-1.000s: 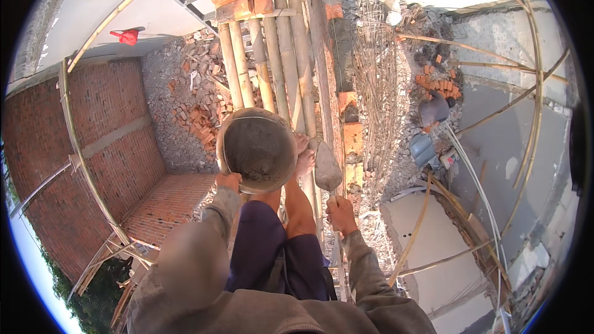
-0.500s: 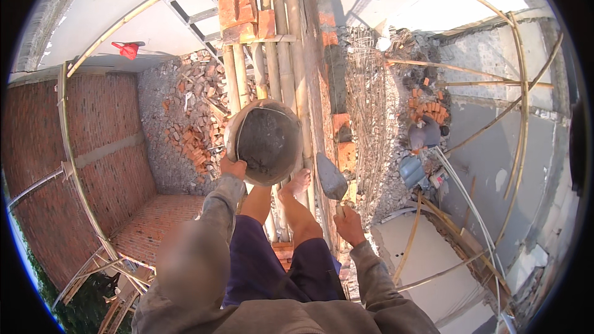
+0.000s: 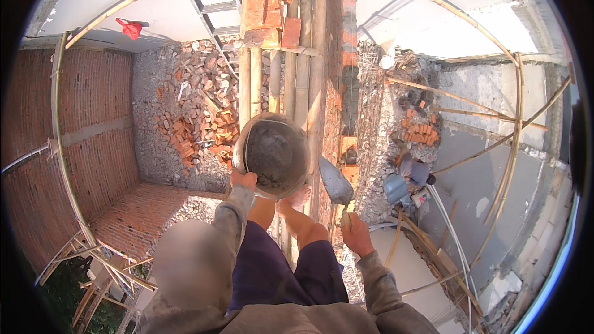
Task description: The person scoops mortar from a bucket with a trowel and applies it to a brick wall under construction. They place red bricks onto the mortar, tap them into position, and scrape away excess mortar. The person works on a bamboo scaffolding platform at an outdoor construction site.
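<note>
My left hand grips the near left rim of a round bucket, its fingers closed over the edge. Wet grey mortar lies inside the bucket, which is over the bamboo poles just ahead of my feet. Whether it hangs or rests on the poles I cannot tell. In my right hand is the handle of a trowel. Its grey pointed blade is angled forward and left, close beside the bucket. To the blade's right runs the top of a narrow brick wall.
Broken orange bricks are stacked on the bamboo poles ahead. A metal ladder leans at their left. Rubble lies far below. Another person is low on the right, near a brick pile. Bamboo scaffolding stands beyond.
The whole view has swung slightly. My hands, the bucket and the trowel sit a little lower and to the right in the picture. Both grips are unchanged.
</note>
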`<state>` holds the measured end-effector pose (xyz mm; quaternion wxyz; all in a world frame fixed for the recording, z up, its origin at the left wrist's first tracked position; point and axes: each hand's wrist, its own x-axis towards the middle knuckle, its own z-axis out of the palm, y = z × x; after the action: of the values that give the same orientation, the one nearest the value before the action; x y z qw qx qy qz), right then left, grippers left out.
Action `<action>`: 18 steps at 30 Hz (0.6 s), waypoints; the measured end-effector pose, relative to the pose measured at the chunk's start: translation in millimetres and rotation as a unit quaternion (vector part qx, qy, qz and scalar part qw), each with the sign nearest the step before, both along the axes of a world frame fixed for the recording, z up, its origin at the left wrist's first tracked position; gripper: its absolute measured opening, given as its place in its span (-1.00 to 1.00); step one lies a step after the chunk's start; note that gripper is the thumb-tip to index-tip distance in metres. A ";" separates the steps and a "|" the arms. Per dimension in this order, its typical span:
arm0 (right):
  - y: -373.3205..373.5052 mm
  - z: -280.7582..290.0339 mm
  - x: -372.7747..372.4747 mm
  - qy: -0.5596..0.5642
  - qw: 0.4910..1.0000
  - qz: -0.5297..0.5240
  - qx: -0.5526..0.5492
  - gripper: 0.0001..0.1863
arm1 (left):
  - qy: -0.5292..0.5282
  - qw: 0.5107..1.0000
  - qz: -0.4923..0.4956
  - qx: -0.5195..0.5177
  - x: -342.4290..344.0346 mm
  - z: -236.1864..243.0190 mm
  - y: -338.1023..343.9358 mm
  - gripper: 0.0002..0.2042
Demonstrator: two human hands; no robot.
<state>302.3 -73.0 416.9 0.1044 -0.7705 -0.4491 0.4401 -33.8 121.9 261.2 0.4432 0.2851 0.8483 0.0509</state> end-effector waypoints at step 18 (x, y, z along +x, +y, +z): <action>339.8 -173.9 -15.5 -0.266 0.914 0.285 0.109 -0.52 | -0.093 0.968 -0.179 0.152 45.3 -73.5 213.5 -0.54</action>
<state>286.8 266.7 242.9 -0.0653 -0.6823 -0.7060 0.1779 11.5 335.4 187.7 0.4734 0.4903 0.7209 0.1257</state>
